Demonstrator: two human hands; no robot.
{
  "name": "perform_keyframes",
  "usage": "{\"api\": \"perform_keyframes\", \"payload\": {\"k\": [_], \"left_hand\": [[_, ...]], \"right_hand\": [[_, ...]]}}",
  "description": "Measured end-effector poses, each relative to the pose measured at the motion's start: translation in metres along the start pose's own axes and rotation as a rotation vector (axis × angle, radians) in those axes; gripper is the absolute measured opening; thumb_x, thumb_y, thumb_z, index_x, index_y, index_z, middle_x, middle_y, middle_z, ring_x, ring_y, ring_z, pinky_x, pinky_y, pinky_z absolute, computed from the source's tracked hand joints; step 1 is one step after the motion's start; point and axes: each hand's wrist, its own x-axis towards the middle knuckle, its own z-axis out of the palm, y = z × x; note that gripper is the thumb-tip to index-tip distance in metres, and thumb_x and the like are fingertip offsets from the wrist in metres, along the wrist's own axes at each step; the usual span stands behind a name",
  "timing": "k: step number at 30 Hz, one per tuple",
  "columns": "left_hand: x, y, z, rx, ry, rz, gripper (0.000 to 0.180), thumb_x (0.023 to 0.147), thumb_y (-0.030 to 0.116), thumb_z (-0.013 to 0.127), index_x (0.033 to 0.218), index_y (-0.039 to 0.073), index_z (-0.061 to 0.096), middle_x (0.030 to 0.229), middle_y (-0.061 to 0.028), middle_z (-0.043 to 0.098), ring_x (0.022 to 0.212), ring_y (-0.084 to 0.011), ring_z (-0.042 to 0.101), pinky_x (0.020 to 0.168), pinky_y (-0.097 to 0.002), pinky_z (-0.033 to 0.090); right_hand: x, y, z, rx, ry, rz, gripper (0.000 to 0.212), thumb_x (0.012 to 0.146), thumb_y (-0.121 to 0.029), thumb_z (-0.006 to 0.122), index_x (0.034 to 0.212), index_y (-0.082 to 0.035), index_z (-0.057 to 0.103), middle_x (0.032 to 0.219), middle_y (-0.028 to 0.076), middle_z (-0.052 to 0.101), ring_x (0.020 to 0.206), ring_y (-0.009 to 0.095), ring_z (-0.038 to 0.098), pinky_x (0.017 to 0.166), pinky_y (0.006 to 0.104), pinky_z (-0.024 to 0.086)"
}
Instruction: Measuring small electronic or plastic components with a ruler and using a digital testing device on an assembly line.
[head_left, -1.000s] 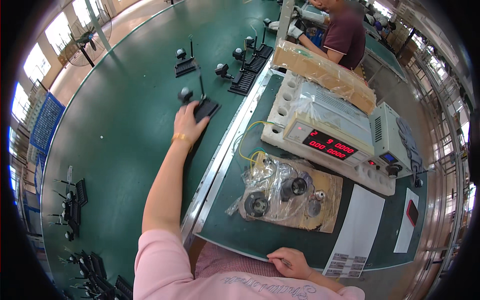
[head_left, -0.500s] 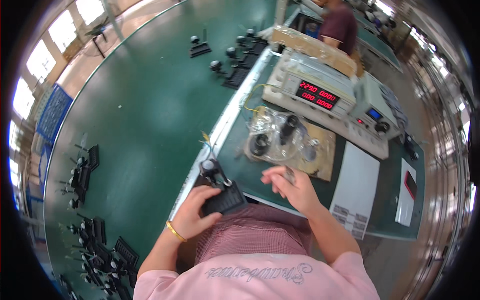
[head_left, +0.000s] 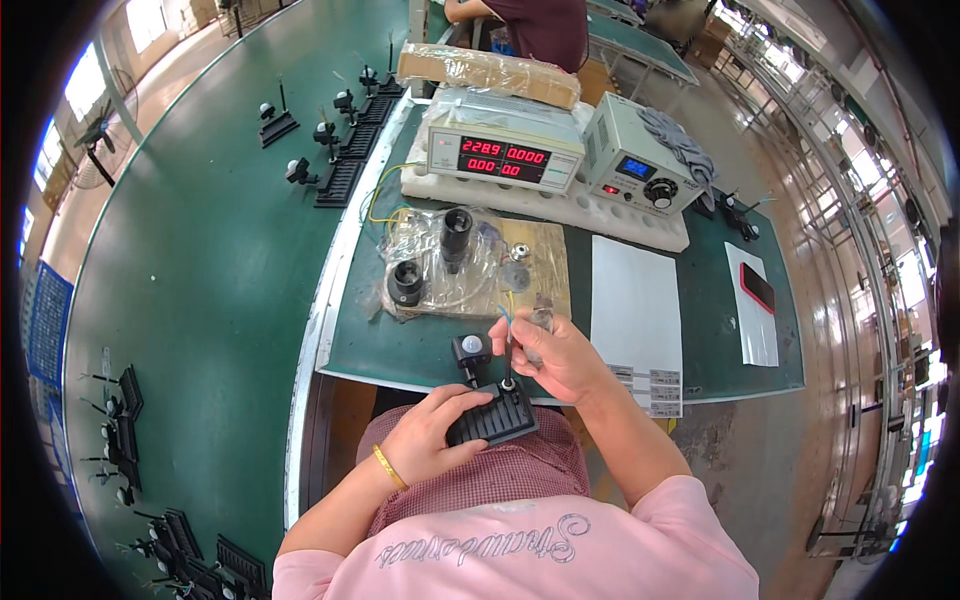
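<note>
My left hand point(head_left: 425, 437) is closed round a black finned floodlight point(head_left: 492, 418), holding it over my lap at the table's front edge. A black motion sensor point(head_left: 472, 350) with a pale dome sticks up from the lamp's far side. My right hand point(head_left: 556, 352) pinches the lamp's short upright cable point(head_left: 509, 358), whose thin blue and yellow wire ends show above the fingers. A small translucent piece point(head_left: 540, 335) also lies against those fingers; its kind is unclear. Just beyond, a wooden board point(head_left: 553, 262) carries plastic film and two black cylindrical fittings point(head_left: 456, 236).
Behind the board stand a meter with red digits point(head_left: 505, 160) and a grey box with a knob point(head_left: 640, 170). White paper point(head_left: 635, 300) and a red-edged phone point(head_left: 757, 288) lie to the right. Several more floodlights point(head_left: 345, 180) line the green table at left. A person point(head_left: 540, 30) sits beyond.
My right hand has come across to the lamp and taken its cable, which stood free before. The lamp has shifted right within the view, and the whole view has turned.
</note>
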Motion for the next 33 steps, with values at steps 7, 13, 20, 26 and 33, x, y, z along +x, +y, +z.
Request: {"api": "perform_keyframes", "payload": {"k": [7, 13, 20, 26, 33], "left_hand": [[0.013, -0.001, 0.015, 0.006, 0.025, -0.025, 0.055, 0.074, 0.018, 0.075, 0.124, 0.01, 0.054, 0.117, -0.0186, 0.052, 0.102, -0.0362, 0.057, 0.089, -0.0401, 0.049], [0.029, 0.001, 0.031, 0.202, 0.114, -0.01, 0.055, 0.072, 0.02, 0.076, 0.122, 0.011, 0.056, 0.115, -0.0183, 0.052, 0.097, -0.0362, 0.058, 0.084, -0.0411, 0.05], [0.055, 0.005, 0.046, 0.334, 0.222, 0.025, 0.053, 0.071, 0.02, 0.074, 0.12, 0.011, 0.057, 0.113, -0.0181, 0.052, 0.1, -0.0354, 0.055, 0.088, -0.0415, 0.046], [0.06, 0.0, 0.048, 0.386, 0.273, 0.027, 0.052, 0.071, 0.019, 0.073, 0.119, 0.011, 0.057, 0.112, -0.019, 0.052, 0.101, -0.0353, 0.054, 0.088, -0.0417, 0.046], [0.062, -0.001, 0.045, 0.398, 0.294, 0.027, 0.052, 0.07, 0.019, 0.072, 0.119, 0.011, 0.057, 0.111, -0.0193, 0.052, 0.101, -0.0356, 0.054, 0.088, -0.0417, 0.046]], "right_hand": [[-0.001, -0.004, -0.007, -0.154, 0.194, -0.076, 0.017, 0.088, -0.017, 0.066, 0.094, -0.001, 0.064, 0.081, 0.001, 0.062, 0.064, 0.003, 0.046, 0.056, 0.0176, 0.036], [0.012, -0.006, -0.03, -0.566, 0.524, -0.268, 0.02, 0.086, -0.018, 0.067, 0.087, 0.001, 0.063, 0.076, 0.002, 0.063, 0.07, 0.006, 0.054, 0.063, 0.0221, 0.042], [0.051, -0.011, -0.079, -0.701, 0.646, -0.157, 0.019, 0.081, -0.018, 0.064, 0.08, 0.001, 0.061, 0.066, 0.001, 0.057, 0.058, 0.008, 0.047, 0.054, 0.0277, 0.038], [0.069, -0.01, -0.091, -0.825, 0.617, -0.04, 0.02, 0.081, -0.018, 0.064, 0.08, 0.002, 0.064, 0.07, 0.001, 0.06, 0.061, 0.01, 0.049, 0.057, 0.029, 0.04], [0.077, -0.016, -0.087, -1.09, 0.644, -0.091, 0.029, 0.076, -0.024, 0.062, 0.076, 0.006, 0.062, 0.068, 0.021, 0.062, 0.062, 0.031, 0.06, 0.063, 0.0405, 0.047]]}}
